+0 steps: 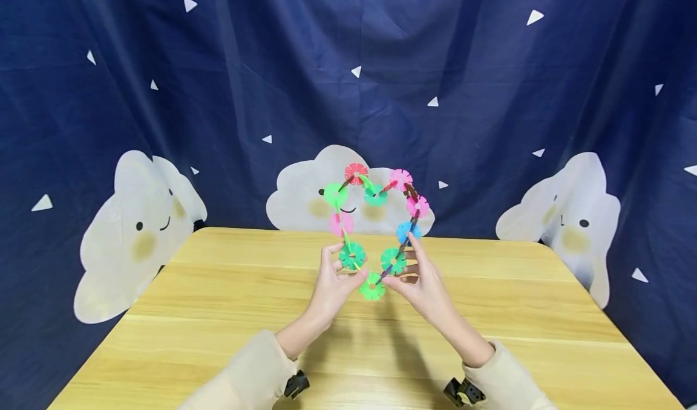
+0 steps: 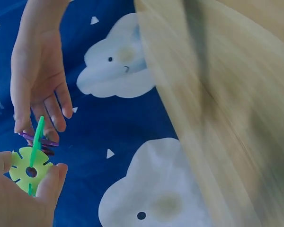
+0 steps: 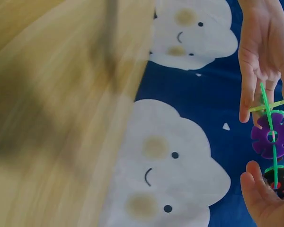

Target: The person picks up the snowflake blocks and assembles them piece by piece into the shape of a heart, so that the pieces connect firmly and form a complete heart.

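A heart-shaped loop of interlocking snowflake discs point(image 1: 353, 256) is held upright above the table in the head view. Red, pink, blue, brown, purple and green discs slot edgewise into each other. A light green disc point(image 1: 373, 287) forms the bottom tip. My left hand point(image 1: 332, 286) grips the loop's lower left side; in the left wrist view its thumb and a finger pinch a yellow-green disc point(image 2: 22, 166). The lower right side is held by my right hand point(image 1: 427, 283), its thumb near a purple disc point(image 3: 265, 137). Parts of the right fingers are hidden behind discs.
Beneath the hands lies a light wooden table point(image 1: 245, 277), with shadows of the arms on it. A dark blue curtain point(image 1: 359, 107) with white triangles and smiling clouds surrounds its back and sides. Each sleeve point(image 1: 256, 367) has a black device point(image 1: 296, 384) at the cuff.
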Action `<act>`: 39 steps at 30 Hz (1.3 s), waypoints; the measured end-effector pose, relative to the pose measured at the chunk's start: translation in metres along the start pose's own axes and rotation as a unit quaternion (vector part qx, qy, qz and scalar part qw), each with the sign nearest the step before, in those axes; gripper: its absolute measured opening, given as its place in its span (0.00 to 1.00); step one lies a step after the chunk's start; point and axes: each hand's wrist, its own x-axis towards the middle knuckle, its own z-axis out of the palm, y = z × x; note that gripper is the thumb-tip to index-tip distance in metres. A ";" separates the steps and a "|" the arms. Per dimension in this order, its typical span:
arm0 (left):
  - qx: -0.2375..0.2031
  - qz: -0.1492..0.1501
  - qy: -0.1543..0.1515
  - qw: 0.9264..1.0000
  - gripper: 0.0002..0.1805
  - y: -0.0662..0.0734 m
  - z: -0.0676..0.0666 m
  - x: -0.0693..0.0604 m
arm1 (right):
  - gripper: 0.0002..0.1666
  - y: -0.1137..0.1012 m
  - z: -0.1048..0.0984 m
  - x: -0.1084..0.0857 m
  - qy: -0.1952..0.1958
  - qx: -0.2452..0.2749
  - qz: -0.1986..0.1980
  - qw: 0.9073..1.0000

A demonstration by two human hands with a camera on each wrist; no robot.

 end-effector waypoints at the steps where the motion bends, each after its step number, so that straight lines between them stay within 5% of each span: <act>1: 0.014 -0.001 0.000 1.000 0.40 -0.002 0.001 0.000 | 0.51 0.002 0.000 0.000 -0.004 -0.002 0.006 1.000; 6: 0.080 -0.012 -0.010 0.997 0.55 -0.010 0.001 0.005 | 0.48 0.010 0.000 0.000 -0.034 0.002 0.066 0.997; 12: 0.115 -0.052 -0.067 0.990 0.52 -0.025 -0.001 0.010 | 0.51 0.022 0.005 -0.003 -0.078 -0.008 0.146 0.986; 18: 0.089 -0.110 -0.109 0.984 0.49 -0.044 -0.006 0.013 | 0.52 0.038 0.012 -0.009 -0.093 -0.036 0.161 0.982; 24: 0.123 -0.128 -0.150 0.973 0.47 -0.061 -0.012 0.019 | 0.51 0.054 0.020 -0.012 -0.111 -0.031 0.180 0.977; 34: 0.207 -0.139 -0.164 0.954 0.54 -0.072 -0.012 0.029 | 0.50 0.074 0.023 -0.012 -0.142 -0.050 0.193 0.970; 39: 0.210 -0.150 -0.165 0.952 0.48 -0.077 -0.011 0.032 | 0.50 0.082 0.025 -0.011 -0.166 -0.047 0.214 0.961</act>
